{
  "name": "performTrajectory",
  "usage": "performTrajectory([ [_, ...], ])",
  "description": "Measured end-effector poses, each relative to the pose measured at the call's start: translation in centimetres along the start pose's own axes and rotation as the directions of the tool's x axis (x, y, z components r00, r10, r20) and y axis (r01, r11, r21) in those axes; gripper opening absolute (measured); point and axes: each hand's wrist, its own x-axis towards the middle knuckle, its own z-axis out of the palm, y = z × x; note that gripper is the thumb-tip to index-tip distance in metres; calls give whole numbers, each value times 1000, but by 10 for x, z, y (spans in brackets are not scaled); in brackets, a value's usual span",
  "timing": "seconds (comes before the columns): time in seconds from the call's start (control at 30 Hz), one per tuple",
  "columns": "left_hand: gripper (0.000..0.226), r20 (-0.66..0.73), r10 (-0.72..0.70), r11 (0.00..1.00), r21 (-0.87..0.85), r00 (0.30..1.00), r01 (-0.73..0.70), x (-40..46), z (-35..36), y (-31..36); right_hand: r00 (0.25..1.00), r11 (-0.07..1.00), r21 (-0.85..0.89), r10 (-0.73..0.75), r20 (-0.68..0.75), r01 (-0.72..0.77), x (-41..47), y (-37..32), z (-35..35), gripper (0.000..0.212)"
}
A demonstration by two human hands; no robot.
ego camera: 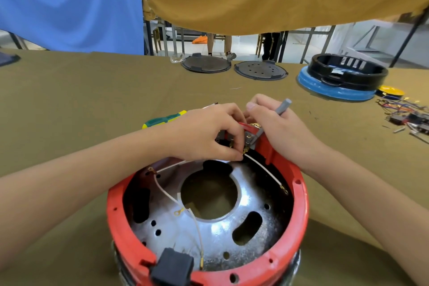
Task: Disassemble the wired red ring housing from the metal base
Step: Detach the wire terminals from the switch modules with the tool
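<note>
At the far rim of the red ring housing (299, 195), both hands are working on a small switch block (250, 138) mounted inside the wall. Only 1 view is on offer, the head camera, and it is looking steeply down.

The housing is sitting at the near edge of the cloth-covered table (92, 90), with the metal base (253, 204) shining inside it and a dark rim of the base showing beneath. 2 white wires (264, 170) are running along the inner wall toward the block; another is crossing the base to loose ring terminals. A black plug socket (171, 267) is sitting on the near rim.

The left hand (204, 132) is curling its fingers down and pinching at the brass terminal where a white wire meets the block. The right hand (276, 127) is closing round a grey tool (282, 107), whose shaft is slanting down and left into the block; its tip is hidden.

The block lies directly under both hands, on the side of the ring farthest from the person, and the hands look about equally near. I judge that the wiring is being freed first, so the ring cannot lift yet.

A green and yellow screwdriver (162, 119) is lying behind the left wrist.
</note>
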Motion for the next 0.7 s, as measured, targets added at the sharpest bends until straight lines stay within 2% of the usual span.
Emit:
performTrajectory([
  [0.13,7,4,-1,1000,3,1000,1,0,0,1,995,995,-7,97,20,-97,1,-1,0,22],
  [0.3,7,2,9,1000,8,1000,-9,0,0,3,990,991,3,136,31,-137,2,-5,0,25],
  [0.7,8,2,2,1000,5,1000,-2,-1,0,3,989,989,3,145,23,-145,3,-8,0,28],
])
